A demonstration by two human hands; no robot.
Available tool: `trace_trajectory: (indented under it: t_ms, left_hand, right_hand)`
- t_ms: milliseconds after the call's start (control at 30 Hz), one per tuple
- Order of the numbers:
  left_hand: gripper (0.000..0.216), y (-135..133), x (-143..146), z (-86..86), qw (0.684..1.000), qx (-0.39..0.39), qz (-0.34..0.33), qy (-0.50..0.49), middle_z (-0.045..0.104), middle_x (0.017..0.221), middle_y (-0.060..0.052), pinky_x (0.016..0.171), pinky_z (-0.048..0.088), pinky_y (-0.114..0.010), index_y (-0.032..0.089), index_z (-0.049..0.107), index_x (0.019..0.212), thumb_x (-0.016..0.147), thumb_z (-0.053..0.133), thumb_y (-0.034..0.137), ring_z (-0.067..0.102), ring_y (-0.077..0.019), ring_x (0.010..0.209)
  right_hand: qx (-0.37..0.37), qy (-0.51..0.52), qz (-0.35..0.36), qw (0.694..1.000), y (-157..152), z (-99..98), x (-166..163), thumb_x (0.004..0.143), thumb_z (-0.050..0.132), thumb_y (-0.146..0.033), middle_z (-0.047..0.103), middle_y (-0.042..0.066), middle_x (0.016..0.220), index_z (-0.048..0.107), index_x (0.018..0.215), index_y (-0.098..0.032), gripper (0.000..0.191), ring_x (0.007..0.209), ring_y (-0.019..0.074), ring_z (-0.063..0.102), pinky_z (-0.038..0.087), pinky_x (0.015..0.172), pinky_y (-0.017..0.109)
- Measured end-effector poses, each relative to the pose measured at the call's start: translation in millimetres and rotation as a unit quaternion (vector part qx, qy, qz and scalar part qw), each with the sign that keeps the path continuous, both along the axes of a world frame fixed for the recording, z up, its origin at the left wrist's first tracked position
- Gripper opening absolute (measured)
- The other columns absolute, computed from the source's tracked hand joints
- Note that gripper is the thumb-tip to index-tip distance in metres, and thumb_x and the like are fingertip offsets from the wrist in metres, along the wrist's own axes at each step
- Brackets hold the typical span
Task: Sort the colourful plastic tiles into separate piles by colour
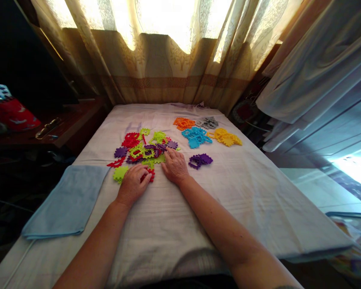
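Observation:
A mixed pile of flat, notched puzzle pieces in lime green [136, 151], red [130, 140] and purple [120, 152] lies on the cloth-covered table. My left hand [132, 184] rests at the pile's near edge, fingers spread and slightly bent over a lime piece and a red piece [151, 174]. At the pile's right side is my right hand [175, 165], its fingertips closed at a purple notched piece [156, 148]; the thumb is mostly hidden. To the right of this hand sits a small separate heap of purple pieces [201, 160].
Farther back lie heaps of orange [184, 123], grey [207, 122], blue [195, 137] and yellow pieces [228, 137]. A folded light-blue cloth [67, 200] covers the table's left edge, with a white cord beside it. Curtains [168, 64] hang behind the table; draped fabric [315, 68] hangs at right.

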State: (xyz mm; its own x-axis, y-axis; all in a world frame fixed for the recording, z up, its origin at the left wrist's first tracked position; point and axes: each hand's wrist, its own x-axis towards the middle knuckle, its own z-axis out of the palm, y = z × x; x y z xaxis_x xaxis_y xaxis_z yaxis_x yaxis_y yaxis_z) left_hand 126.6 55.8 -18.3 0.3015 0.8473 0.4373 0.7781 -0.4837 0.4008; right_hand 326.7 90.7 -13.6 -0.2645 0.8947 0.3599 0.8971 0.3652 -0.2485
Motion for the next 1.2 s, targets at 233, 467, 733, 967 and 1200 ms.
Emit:
trace_trajectory:
  t_ms: [233,467,733,967,1200]
  left_hand:
    - [0.024,1,-1,0.3,1.000,-0.001,-0.006,-0.001,0.072,0.107,-0.010,0.101,0.047,-0.047,0.022,0.064,0.072,0.088,0.051,0.035,0.063,-0.0266,0.108]
    - [0.026,1,0,2.0,1.000,-0.005,-0.011,-0.005,0.072,0.105,-0.011,0.098,0.047,-0.047,0.021,0.063,0.071,0.088,0.050,0.035,0.064,-0.0264,0.104]
    - [0.026,1,0,2.2,1.000,0.001,-0.006,-0.001,0.072,0.105,-0.011,0.098,0.048,-0.047,0.021,0.063,0.071,0.088,0.049,0.035,0.064,-0.0270,0.106]
    - [0.027,1,0,2.0,1.000,0.000,-0.007,-0.001,0.072,0.105,-0.011,0.099,0.048,-0.047,0.021,0.064,0.071,0.088,0.049,0.035,0.064,-0.0264,0.105]
    - [0.026,0,0,3.8,1.000,0.001,-0.011,-0.001,0.072,0.104,-0.010,0.098,0.048,-0.047,0.021,0.063,0.070,0.088,0.049,0.034,0.065,-0.0258,0.103]
  right_hand:
    - [0.053,0.076,-0.046,0.995,-8,-1.2,19,0.092,0.049,-0.031,0.052,0.015,0.145,0.057,0.133,-0.013,0.045,0.132,0.0262,0.045,0.031,0.111,0.042]
    - [0.128,0.333,-0.175,0.918,-8,-11.7,99,0.086,0.051,-0.041,0.072,0.013,0.113,0.071,0.108,-0.015,0.040,0.107,0.0245,0.063,0.045,0.101,0.042]
    - [0.022,0.500,-0.267,0.823,-6,-27.2,134,0.075,0.058,-0.046,0.077,0.007,0.093,0.075,0.091,-0.019,0.036,0.091,0.0239,0.068,0.051,0.092,0.039]
    - [-0.007,0.435,-0.290,0.853,-10,-23.3,129,0.077,0.058,-0.043,0.076,0.010,0.099,0.075,0.095,-0.018,0.035,0.098,0.0260,0.068,0.051,0.092,0.039]
    - [0.055,0.334,-0.258,0.905,-11,-25.1,128,0.081,0.052,-0.037,0.074,0.010,0.106,0.075,0.098,-0.019,0.034,0.102,0.0238,0.065,0.049,0.097,0.039]
